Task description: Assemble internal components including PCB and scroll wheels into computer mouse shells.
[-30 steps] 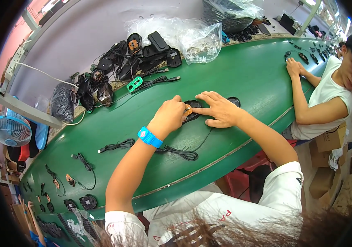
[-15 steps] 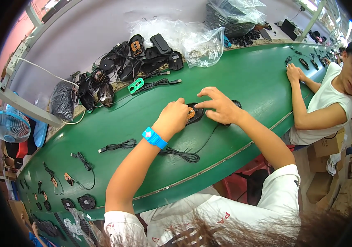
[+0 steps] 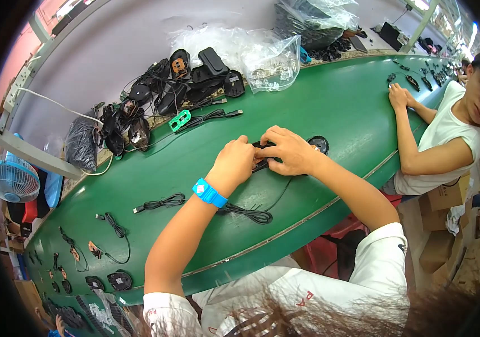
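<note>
A black computer mouse base with an orange circuit board lies on the green work surface in front of me, mostly covered by my fingers. My left hand, a blue band at its wrist, is closed on the left side of it. From the right, my right hand reaches over the same piece, its fingers bent down and brought together on the board; what they pinch is hidden. Just right of that hand sits a round black mouse part. A coiled black cable rests nearer to me, its lead running up under my right hand.
Black mouse shells and clear plastic bags are heaped along the wall. A green circuit board lies before them. Cabled boards and mouse bases line the left side. A co-worker sits at right.
My right hand has moved left and down onto the mouse base, its spread fingers now bent together. The round black part beside it shows more. My left hand has stayed nearly still.
</note>
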Available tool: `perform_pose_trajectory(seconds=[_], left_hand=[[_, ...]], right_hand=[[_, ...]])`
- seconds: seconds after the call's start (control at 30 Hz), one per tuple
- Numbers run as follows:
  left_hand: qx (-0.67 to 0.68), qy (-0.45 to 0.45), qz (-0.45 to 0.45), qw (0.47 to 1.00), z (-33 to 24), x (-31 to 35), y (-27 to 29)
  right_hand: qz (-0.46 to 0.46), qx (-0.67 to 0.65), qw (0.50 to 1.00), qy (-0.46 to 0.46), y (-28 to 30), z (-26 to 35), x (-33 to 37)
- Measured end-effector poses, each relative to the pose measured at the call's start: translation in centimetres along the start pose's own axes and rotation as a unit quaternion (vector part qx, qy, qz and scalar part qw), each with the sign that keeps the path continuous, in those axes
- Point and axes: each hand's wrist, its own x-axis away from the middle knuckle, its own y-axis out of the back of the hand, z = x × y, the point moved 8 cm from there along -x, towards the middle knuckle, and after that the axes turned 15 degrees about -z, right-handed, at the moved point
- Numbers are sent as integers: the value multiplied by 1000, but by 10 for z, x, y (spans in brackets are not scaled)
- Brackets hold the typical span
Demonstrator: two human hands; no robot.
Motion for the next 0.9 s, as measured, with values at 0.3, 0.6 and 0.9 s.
perform_pose_trajectory(seconds=[0.3,0.6,0.9], left_hand=[[23,24,-14,999,5,0,-4],[-3,-4,10,1000,-1,-5,-9],[36,-7,-54,998,-2,-8,0]], right_hand=[[-28,-35,997,-58,-1,-15,-7],[12,12,999,-38,11,-27,23],[71,-23,993,-91,2,-51,27]])
